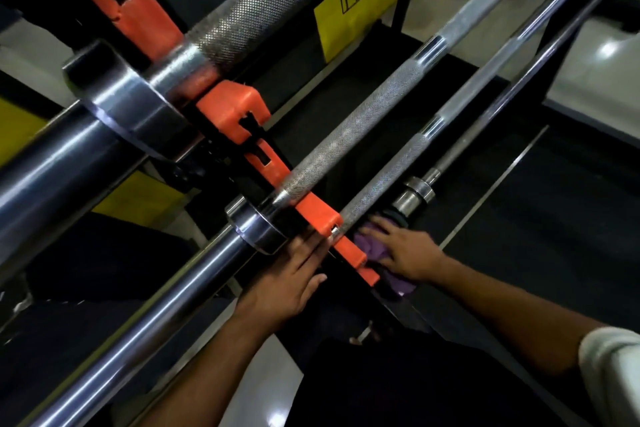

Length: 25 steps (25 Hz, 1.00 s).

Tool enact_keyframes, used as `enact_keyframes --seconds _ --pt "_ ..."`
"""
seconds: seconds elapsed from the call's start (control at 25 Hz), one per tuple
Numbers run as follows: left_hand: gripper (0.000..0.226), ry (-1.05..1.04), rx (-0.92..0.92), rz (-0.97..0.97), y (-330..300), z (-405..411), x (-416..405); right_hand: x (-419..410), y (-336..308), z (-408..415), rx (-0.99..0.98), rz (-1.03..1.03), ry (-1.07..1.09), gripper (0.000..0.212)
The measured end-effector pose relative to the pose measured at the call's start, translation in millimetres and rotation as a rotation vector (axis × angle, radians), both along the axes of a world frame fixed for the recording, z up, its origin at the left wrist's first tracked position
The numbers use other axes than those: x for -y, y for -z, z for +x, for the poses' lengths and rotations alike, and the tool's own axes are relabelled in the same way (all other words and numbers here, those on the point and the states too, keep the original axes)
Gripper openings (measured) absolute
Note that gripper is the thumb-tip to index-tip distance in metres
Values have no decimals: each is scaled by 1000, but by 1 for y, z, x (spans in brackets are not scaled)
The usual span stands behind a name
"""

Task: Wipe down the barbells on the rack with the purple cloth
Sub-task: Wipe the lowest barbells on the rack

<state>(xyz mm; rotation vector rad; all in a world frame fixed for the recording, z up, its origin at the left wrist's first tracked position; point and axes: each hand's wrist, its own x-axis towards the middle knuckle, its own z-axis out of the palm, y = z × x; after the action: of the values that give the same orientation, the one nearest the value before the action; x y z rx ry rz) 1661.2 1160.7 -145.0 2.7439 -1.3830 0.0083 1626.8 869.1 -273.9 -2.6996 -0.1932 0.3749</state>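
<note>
Several steel barbells lie across an orange rack (239, 107), running from lower left to upper right. The nearest and biggest barbell (263, 7) crosses the top left. A middle barbell (360, 121) has a knurled shaft and a smooth sleeve. A third barbell (391, 166) lies lower, beside a thin bar (415, 189). My right hand (401, 250) presses the purple cloth (372, 248) with spread fingers onto the low end of the third barbell. My left hand (291, 274) rests flat with straight fingers on the middle barbell's sleeve, just below its collar (252, 222).
Black rubber mat (519, 253) covers the floor under the rack, with pale tiles (595, 69) to the right. A yellow panel (353, 10) stands behind the bars. Orange hooks (346, 243) stick out between my two hands.
</note>
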Motion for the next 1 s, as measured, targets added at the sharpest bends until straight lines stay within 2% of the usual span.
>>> enact_keyframes --seconds 0.12,0.24,0.48,0.56,0.64,0.76,0.88,1.0 --pt "56 0 -1 3 0 -1 -1 34 -3 20 2 -57 183 83" --pt "56 -19 21 -1 -3 -2 1 17 -5 24 6 -8 228 84" --pt "56 -15 6 -5 -6 -3 2 -56 -19 -19 7 132 -34 72" --pt "55 -18 8 -1 -7 -3 2 -34 -18 -7 16 42 -64 77" --pt "55 -18 -15 1 -7 -4 2 7 -14 13 -6 -48 0 80" --pt "53 -15 -26 -12 -7 -4 1 46 -11 33 -27 -63 144 79" --pt "53 -3 7 -17 -9 -3 3 20 -5 30 -6 -8 144 76" --pt "53 -2 -16 -19 -8 -3 2 -37 0 -3 -50 55 15 77"
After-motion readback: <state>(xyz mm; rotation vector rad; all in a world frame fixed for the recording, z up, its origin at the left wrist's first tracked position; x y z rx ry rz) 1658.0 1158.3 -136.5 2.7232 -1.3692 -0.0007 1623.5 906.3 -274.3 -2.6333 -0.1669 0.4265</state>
